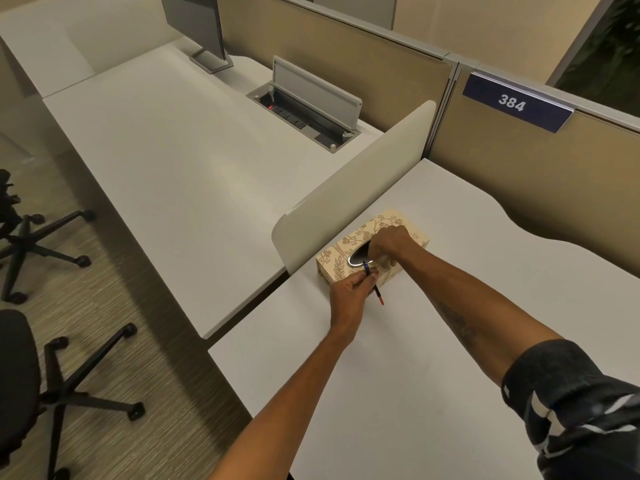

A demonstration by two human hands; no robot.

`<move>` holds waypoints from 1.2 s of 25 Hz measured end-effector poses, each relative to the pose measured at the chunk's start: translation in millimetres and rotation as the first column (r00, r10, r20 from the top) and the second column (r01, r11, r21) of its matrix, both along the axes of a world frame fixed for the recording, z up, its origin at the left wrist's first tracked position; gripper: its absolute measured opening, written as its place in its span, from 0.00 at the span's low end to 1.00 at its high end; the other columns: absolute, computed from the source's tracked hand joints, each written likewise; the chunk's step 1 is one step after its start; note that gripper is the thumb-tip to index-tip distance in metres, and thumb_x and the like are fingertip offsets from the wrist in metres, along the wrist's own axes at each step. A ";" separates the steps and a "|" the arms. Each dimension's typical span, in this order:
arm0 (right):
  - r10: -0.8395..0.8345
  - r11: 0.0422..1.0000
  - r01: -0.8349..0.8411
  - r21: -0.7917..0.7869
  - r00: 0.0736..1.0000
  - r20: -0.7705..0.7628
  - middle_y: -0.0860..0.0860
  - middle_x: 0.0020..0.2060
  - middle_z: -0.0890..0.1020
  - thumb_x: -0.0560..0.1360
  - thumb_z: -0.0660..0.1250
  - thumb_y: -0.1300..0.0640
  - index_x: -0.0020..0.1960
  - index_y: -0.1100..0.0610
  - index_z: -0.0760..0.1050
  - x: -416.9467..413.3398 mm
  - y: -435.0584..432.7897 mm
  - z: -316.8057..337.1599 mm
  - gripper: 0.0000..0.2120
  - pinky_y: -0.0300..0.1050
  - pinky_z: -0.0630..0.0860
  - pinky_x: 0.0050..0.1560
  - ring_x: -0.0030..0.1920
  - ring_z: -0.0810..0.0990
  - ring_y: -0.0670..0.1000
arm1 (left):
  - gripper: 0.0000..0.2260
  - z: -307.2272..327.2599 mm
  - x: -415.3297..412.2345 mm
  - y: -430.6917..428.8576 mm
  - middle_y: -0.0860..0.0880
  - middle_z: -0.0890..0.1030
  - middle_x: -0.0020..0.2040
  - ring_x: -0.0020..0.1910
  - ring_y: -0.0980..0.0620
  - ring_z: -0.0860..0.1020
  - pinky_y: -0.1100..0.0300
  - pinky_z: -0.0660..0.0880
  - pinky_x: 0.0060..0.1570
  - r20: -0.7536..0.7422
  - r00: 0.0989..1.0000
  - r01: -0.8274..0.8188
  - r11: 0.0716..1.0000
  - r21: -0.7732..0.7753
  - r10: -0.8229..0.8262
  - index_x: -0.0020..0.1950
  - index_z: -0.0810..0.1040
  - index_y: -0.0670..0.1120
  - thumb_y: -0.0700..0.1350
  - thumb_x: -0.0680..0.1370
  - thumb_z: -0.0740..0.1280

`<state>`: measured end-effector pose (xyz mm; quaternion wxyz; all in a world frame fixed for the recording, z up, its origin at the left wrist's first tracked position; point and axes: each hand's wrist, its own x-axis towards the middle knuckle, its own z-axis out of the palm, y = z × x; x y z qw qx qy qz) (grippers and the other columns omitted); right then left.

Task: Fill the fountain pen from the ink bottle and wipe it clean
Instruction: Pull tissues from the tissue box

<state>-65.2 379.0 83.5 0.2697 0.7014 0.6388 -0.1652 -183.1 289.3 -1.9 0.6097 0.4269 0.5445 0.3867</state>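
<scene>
A beige tissue box (337,258) with a brown floral pattern lies on the white desk (415,375) near its far left corner. My right hand (388,242) rests on top of the box with its fingers at the oval opening. Whether they pinch a tissue is hidden. My left hand (348,294) sits just in front of the box and holds a slim dark fountain pen (375,291) with a red end pointing toward me. No ink bottle is in view.
A low white divider (353,188) stands just left of the box. Beyond it is a second white desk (173,161) with an open cable tray (304,112) and a monitor (197,26). Tan partition walls (519,161) bound the back. Black office chairs (20,375) stand at the left.
</scene>
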 end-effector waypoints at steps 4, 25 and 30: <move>-0.036 0.994 0.041 0.099 0.998 -0.046 0.52 0.53 0.84 0.77 0.59 0.53 0.58 0.57 0.78 0.9 -3.2 -8.2 0.15 0.45 0.74 0.55 0.54 0.83 0.53 | 0.11 1.9 1.6 -1.1 0.50 0.85 0.54 0.55 0.50 0.83 0.55 0.82 0.52 0.002 1.000 -0.006 1.000 0.012 0.006 0.57 0.85 0.46 0.46 0.76 0.73; -0.079 0.990 0.081 0.112 0.997 -0.020 0.50 0.54 0.82 0.77 0.58 0.52 0.56 0.55 0.79 -2.8 3.4 -19.6 0.15 0.43 0.70 0.50 0.55 0.80 0.52 | 0.10 2.8 1.1 -0.2 0.57 0.86 0.46 0.50 0.56 0.84 0.57 0.82 0.53 0.010 1.000 -0.011 1.000 -0.009 0.011 0.57 0.85 0.45 0.43 0.76 0.73; -0.157 0.937 0.170 0.306 0.985 -0.067 0.53 0.53 0.82 0.78 0.59 0.59 0.53 0.57 0.80 -3.8 -5.7 -31.1 0.12 0.44 0.69 0.46 0.54 0.81 0.55 | 0.10 1.9 2.0 0.3 0.50 0.86 0.50 0.53 0.51 0.84 0.58 0.82 0.51 0.024 1.000 -0.010 1.000 0.002 0.010 0.57 0.85 0.45 0.44 0.76 0.73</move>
